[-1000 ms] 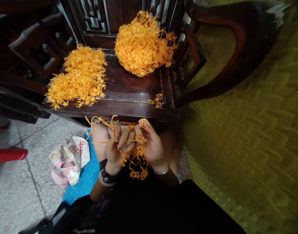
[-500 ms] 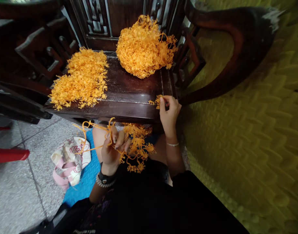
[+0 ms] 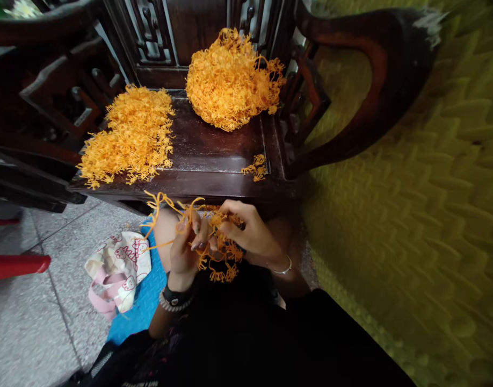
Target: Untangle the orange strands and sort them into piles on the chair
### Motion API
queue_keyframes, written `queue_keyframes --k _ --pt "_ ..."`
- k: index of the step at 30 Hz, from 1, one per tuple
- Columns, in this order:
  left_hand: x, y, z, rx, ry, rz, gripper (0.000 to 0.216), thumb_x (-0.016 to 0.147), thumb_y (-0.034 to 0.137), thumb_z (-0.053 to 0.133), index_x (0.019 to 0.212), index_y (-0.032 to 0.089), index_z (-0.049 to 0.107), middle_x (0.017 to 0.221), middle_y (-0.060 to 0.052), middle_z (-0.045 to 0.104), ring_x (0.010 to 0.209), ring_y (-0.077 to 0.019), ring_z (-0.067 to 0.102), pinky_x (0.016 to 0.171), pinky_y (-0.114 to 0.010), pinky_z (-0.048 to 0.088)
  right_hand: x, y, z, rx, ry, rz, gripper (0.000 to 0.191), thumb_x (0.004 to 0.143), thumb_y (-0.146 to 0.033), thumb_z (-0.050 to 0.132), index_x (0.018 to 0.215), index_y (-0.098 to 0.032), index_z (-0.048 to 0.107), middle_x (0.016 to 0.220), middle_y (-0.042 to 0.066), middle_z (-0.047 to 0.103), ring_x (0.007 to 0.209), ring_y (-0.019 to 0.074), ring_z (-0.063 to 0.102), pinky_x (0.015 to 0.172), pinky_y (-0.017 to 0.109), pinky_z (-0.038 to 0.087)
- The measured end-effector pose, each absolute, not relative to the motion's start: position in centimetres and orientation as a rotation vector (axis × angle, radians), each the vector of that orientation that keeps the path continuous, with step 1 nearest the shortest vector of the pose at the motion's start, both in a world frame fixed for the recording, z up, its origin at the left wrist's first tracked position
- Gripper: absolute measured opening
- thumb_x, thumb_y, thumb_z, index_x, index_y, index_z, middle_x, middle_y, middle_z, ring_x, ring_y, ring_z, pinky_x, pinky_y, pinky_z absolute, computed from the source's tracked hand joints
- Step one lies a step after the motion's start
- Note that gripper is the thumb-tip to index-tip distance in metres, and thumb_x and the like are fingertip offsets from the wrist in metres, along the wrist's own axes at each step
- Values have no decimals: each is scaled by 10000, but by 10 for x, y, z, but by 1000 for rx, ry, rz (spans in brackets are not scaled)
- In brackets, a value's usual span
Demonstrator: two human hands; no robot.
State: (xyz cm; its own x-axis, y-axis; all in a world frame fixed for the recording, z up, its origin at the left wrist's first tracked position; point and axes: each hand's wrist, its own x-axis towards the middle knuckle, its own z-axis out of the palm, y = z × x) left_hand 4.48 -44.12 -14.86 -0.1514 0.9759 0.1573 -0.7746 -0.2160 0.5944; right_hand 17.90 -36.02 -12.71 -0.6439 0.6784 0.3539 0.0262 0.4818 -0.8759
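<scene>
My left hand (image 3: 189,239) is closed around thin orange strands (image 3: 166,201), whose loose ends stick out toward the left. From the same hand hangs a bunch of small, spidery orange pieces (image 3: 223,273) above my lap. My right hand (image 3: 248,230) is bent over the top of that bunch, thumb and fingers closing on the orange pieces close to the left fingertips. Its fingertips are partly hidden among them. On the dark wooden chair seat (image 3: 218,150) lie a big orange heap (image 3: 230,80), a flatter orange pile (image 3: 129,134) and a few separate orange pieces (image 3: 255,167).
The chair's curved armrest (image 3: 375,102) reaches toward a yellow-green patterned surface (image 3: 411,242) at the right. A white cloth bag (image 3: 128,258) with pink straps rests by a blue mat (image 3: 139,312). A red bar (image 3: 19,266) juts in at the left.
My right hand has left the small pieces on the seat's right front and moved down-left to the hanging bunch. Those pieces stay on the seat. My left hand keeps its hold.
</scene>
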Motion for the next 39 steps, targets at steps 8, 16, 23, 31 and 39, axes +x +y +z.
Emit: queue_keyframes --k 8,16,23,31,39 --pt "52 -443 -151 214 254 1616 192 887 186 569 743 202 444 498 114 139 342 -30 -19 219 -37 76 159 -381 -141 -400 -1399 1944 474 910 -512 481 570 -202 368 558 -47 329 506 97 286 514 265 291" --pt "42 -438 -148 106 322 1777 161 888 230 587 795 216 456 491 109 287 324 -13 185 280 -64 193 175 -342 -129 -618 -1373 1188 415 949 -476 349 621 -225 395 538 -43 395 515 130 393 745 360 442" --pt "46 -434 -141 73 158 1731 141 939 328 499 875 206 474 676 34 443 542 -50 457 461 -82 394 201 -278 -144 -1361 -1945 52 306 893 -185 436 1135 -171 623 980 101 644 986 266 537 943 486 336" --pt "44 -433 -139 55 234 1776 238 974 389 392 927 191 515 738 8 436 632 -69 488 597 -124 475 190 -270 -171 -1466 -2048 19 413 808 -76 454 1165 -147 650 1306 175 495 1228 336 402 985 520 368" --pt "40 -431 -144 28 167 1750 162 953 341 458 945 186 503 767 13 462 689 -68 516 663 -133 484 192 -284 -159 -1150 -1831 369 327 872 -163 456 1149 -145 629 1292 160 557 1236 258 479 1055 473 361"
